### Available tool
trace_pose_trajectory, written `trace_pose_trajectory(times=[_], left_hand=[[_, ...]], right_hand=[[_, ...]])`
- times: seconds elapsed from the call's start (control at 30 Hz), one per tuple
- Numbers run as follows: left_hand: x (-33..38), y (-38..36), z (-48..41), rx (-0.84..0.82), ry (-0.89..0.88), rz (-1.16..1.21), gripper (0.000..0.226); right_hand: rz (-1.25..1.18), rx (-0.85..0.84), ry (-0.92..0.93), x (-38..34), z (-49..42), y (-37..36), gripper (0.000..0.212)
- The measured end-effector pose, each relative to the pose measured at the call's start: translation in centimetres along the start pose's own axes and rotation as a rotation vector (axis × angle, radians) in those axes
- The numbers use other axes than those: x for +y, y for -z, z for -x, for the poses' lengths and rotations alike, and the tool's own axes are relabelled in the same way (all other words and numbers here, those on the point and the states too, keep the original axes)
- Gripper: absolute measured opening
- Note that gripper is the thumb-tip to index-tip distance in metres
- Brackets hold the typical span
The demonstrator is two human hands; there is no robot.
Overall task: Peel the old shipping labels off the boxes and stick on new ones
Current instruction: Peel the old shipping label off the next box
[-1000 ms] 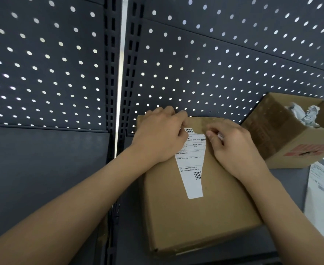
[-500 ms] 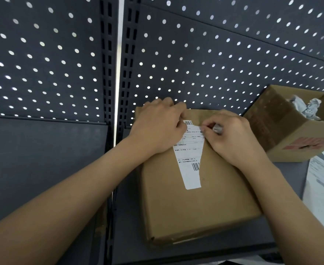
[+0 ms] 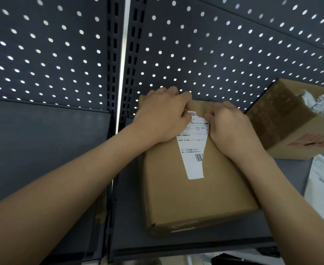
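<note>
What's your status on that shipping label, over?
Left hand, right hand curled at shipping label top edge, grip hidden. Label torn narrow, stuck to cardboard box. Open box at right, not in the way.

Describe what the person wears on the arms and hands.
Nothing is worn. The left hand and right hand are bare, ungloved, and no ring shows on either. The left forearm and right forearm are bare to the frame edge: no sleeves, watch or bracelet in view.

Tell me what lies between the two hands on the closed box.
Head view: the white shipping label, stuck on the box top, between left hand and right hand.
</note>
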State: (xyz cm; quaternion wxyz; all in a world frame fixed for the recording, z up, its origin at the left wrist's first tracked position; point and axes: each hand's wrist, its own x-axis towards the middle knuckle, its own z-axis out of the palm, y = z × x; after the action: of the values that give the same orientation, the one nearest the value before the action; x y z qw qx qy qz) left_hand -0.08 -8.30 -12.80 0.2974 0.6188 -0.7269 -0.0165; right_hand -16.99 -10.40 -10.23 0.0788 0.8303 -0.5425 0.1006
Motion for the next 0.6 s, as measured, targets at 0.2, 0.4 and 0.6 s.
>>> trace_pose_trajectory(times=[0.2, 0.4, 0.6], left_hand=[[-0.01, -0.01, 0.01, 0.016, -0.007, -0.001, 0.023], [-0.07, 0.01, 0.02, 0.016, -0.006, 0.000, 0.024], [-0.01, 0.06, -0.04, 0.004, -0.003, 0.013, 0.024]], right_hand=[[-0.049, 0.006, -0.014, 0.12, 0.27, 0.04, 0.022], [-0.095, -0.009, -0.023, 0.29, 0.45, 0.14, 0.018], [-0.120, -0.014, -0.014, 0.47, 0.51, 0.17, 0.015]])
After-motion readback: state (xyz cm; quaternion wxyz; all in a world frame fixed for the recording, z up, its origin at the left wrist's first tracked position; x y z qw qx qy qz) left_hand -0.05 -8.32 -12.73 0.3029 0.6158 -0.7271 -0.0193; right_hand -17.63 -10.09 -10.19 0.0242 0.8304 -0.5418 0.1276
